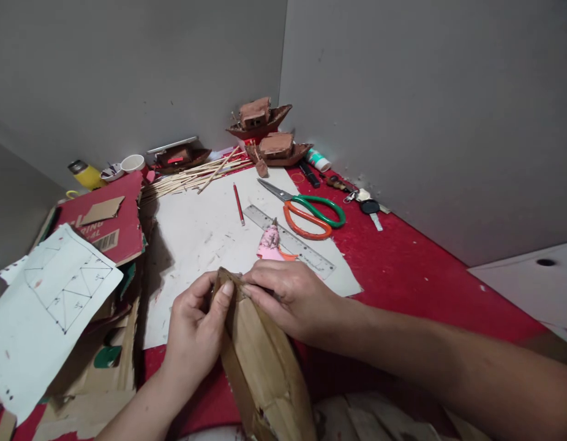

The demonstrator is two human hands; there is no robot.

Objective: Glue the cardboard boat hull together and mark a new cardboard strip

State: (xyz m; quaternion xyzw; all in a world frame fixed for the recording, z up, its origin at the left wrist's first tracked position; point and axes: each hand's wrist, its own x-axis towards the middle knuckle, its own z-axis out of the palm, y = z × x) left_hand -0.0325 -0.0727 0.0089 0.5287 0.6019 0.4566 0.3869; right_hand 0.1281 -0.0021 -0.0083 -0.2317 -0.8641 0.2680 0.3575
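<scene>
A brown cardboard boat hull (265, 361) points away from me in the lower middle of the head view. My left hand (194, 334) grips its left side near the pointed tip, thumb pressed on the cardboard. My right hand (290, 300) pinches the tip from the right, fingers closed over the edge. Both hands meet at the tip, above a white sheet (205, 236) lying on the red table (416, 275).
Green-and-orange scissors (311, 211), a metal ruler (288, 240), a red pencil (238, 204) and a pink tube (268, 243) lie beyond the hands. Bamboo sticks (191, 174) and small model boats (260, 119) sit at the back. Cardboard scraps and a paper plan (49, 300) pile up at left. Keys (368, 205) lie at right.
</scene>
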